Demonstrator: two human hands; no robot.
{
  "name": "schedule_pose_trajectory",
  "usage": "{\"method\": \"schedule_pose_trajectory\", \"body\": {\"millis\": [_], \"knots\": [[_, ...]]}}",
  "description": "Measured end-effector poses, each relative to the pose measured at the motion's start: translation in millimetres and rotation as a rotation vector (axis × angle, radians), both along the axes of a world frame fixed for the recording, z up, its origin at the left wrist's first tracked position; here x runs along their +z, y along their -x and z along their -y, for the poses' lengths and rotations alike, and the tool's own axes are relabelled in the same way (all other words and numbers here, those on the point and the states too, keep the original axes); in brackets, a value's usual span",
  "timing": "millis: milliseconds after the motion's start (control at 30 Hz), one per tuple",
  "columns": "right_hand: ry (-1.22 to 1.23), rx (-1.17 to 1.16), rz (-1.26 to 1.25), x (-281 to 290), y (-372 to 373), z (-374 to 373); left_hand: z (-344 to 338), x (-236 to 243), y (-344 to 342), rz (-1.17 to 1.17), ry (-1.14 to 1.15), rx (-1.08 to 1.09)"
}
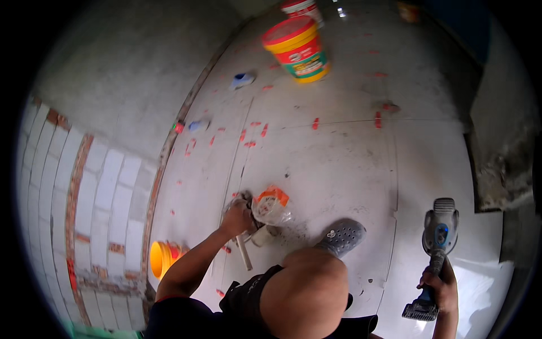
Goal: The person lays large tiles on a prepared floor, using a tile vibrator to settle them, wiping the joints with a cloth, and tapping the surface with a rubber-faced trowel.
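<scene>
My right hand (439, 285) grips the handle of a cordless power tool (441, 234) with a dusty grey head and a blue-and-black grip, held off to the right. Down at the floor, my left hand (239, 217) is closed over something dark that I cannot make out. A pale stick-like handle (244, 252) juts out below that hand; whether the fingers hold it is unclear. Just right of the left hand lies a clear plastic bag (271, 208) with orange print. A pale cylindrical thing (265, 235) sits below the bag, partly hidden.
Large grey tiles (327, 169) with red clips along their joints cover the floor. A red-lidded yellow bucket (299, 50) stands ahead, another bucket (302, 8) behind it. A yellow bucket (161, 259) lies near the left wall. My grey clog (344, 237) rests on the tiles.
</scene>
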State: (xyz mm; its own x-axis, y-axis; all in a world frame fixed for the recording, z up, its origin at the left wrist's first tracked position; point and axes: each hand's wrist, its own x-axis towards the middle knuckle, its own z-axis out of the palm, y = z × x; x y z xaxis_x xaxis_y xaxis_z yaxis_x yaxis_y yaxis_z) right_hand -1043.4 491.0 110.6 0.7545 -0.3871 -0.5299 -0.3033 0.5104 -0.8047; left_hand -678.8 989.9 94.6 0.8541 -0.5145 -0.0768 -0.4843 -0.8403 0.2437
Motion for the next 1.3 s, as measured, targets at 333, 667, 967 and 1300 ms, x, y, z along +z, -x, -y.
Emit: {"method": "schedule_pose_trajectory", "body": {"millis": [333, 667, 967, 1300], "knots": [[0.332, 0.774, 0.119, -117, -254, -33, -102, -97, 86, -0.742, 0.063, 1.339], [0.73, 0.77, 0.014, -128, -246, -2, -144, -150, 56, -0.68, 0.745, 1.202], [0.59, 0.195, -0.08, -22, -20, 55, 107, 92, -21, -0.521, 0.487, 0.51], [-0.049, -0.527, -0.002, -28, 178, -119, 477, 129, 142, -0.953, -0.284, -0.79]]}}
